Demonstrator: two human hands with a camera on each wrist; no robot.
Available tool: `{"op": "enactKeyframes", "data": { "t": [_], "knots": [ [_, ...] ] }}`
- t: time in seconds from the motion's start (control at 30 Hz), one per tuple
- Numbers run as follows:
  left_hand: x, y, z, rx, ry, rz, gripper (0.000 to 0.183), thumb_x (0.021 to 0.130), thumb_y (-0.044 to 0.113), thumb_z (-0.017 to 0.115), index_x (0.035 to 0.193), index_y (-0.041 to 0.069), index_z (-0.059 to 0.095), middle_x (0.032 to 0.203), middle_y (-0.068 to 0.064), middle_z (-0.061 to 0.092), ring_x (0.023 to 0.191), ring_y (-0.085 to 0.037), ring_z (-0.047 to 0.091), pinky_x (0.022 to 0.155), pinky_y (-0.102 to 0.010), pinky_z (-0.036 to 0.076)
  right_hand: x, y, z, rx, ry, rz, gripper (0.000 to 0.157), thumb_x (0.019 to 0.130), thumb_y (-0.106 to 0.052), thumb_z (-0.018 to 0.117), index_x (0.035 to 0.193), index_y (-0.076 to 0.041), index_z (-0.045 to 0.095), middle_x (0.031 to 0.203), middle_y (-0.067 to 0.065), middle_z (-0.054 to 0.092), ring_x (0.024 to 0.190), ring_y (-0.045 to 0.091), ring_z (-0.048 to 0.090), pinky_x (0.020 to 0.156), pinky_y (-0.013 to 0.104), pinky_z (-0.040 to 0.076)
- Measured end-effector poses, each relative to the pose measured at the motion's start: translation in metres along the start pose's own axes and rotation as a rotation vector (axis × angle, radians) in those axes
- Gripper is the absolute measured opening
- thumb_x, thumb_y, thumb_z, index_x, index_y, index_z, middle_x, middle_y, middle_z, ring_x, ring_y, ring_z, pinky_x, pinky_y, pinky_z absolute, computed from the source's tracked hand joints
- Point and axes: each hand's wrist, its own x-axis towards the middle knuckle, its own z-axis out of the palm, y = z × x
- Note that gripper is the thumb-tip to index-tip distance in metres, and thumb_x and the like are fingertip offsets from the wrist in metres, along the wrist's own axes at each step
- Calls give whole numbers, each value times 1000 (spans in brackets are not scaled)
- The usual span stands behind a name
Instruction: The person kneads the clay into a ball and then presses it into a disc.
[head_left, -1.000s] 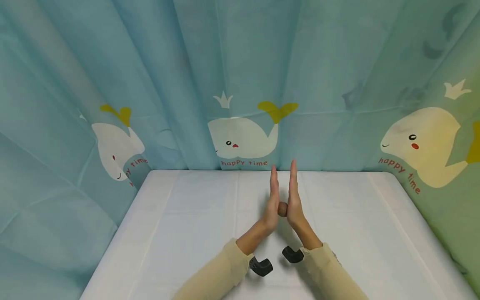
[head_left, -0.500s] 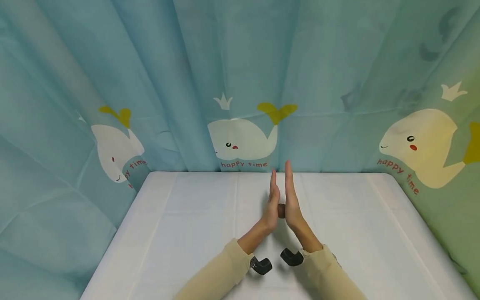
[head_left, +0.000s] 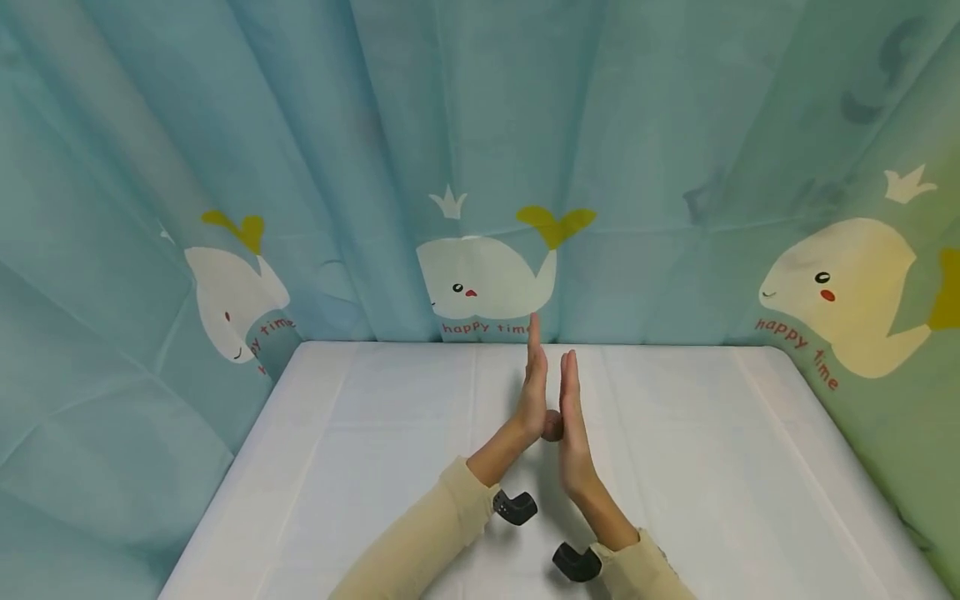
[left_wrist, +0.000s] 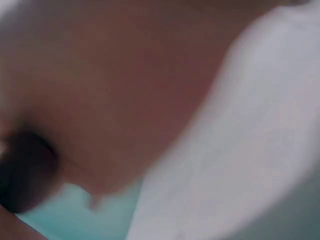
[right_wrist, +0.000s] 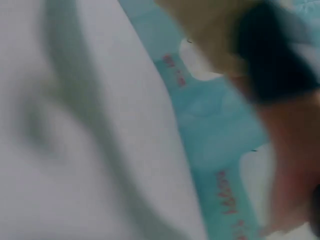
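A small brown ball (head_left: 552, 426) sits between my two flat palms, which face each other above the table. My left hand (head_left: 532, 404) presses it from the left, fingers straight and pointing to the back. From the other side my right hand (head_left: 573, 446) presses too, also straight-fingered and set a little nearer to me than the left. In the left wrist view the ball (left_wrist: 30, 170) looks dark, at the lower left beside a blurred stretch of hand. The right wrist view catches the left wrist and hand at its right side, blurred.
A white-covered table (head_left: 375, 467) lies under the hands. Behind it hangs a blue-green curtain (head_left: 660, 275) printed with whales. Black wrist cameras (head_left: 515, 507) stick out from beneath both beige sleeves (head_left: 427, 533), low over the table.
The hands have slid against each other: the left has gone forward, the right back toward me. Both hands and the ball have shifted slightly left, the ball staying between the palms.
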Motion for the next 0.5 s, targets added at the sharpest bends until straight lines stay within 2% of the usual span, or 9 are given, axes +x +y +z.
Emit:
{"op": "enactKeyframes", "data": {
  "t": [0.1,0.13,0.23,0.33,0.37,0.43,0.5],
  "knots": [
    [-6,-8,4,-34,-21,-57,58,113,36,9,166,19,-7,172,1,-9,155,-13,-7,123,-54,-2,14,-6,-6,-65,4,-30,56,113,-37,12,166,-29,-1,172,-8,-5,157,14,-10,121,55,-7],
    [-9,-8,6,-44,-32,-79,58,113,38,8,166,21,-7,172,2,-9,154,-15,14,122,-50,14,19,-5,-10,-87,8,-32,56,112,-37,12,166,-30,0,172,-10,-5,156,13,-10,121,55,-5],
    [-20,-6,14,-77,-65,-111,58,112,38,7,166,21,-8,172,2,-9,151,-11,14,121,-46,16,31,5,-24,-125,23,-36,54,113,-36,10,166,-31,1,172,-9,-6,156,12,-11,122,54,-7],
    [-26,3,17,-86,-96,-80,59,112,38,5,165,16,-11,172,-3,-13,155,-18,10,123,-48,13,30,22,-32,-124,33,-32,53,113,-31,5,166,-31,0,172,-8,-7,155,13,-14,121,54,-10],
    [-26,6,17,-96,-100,-58,60,112,38,5,164,13,-13,172,-4,-14,155,-17,-11,124,-51,-3,27,27,-33,-120,31,-32,53,113,-29,4,166,-29,-1,173,-5,-8,155,14,-15,121,53,-11],
    [-22,13,14,-109,-103,-30,63,112,41,3,163,10,-14,171,-7,-16,156,-20,-14,123,-52,-6,17,34,-29,-117,19,-49,54,113,-23,5,167,-24,-1,173,0,-9,156,17,-15,122,47,-10],
    [-16,14,10,-113,-94,-17,64,112,43,4,163,9,-13,171,-7,-15,156,-22,-14,123,-53,-6,9,34,-20,-97,16,-65,54,113,-21,6,167,-20,-1,173,4,-8,156,19,-13,123,37,-5]
  ]
}}
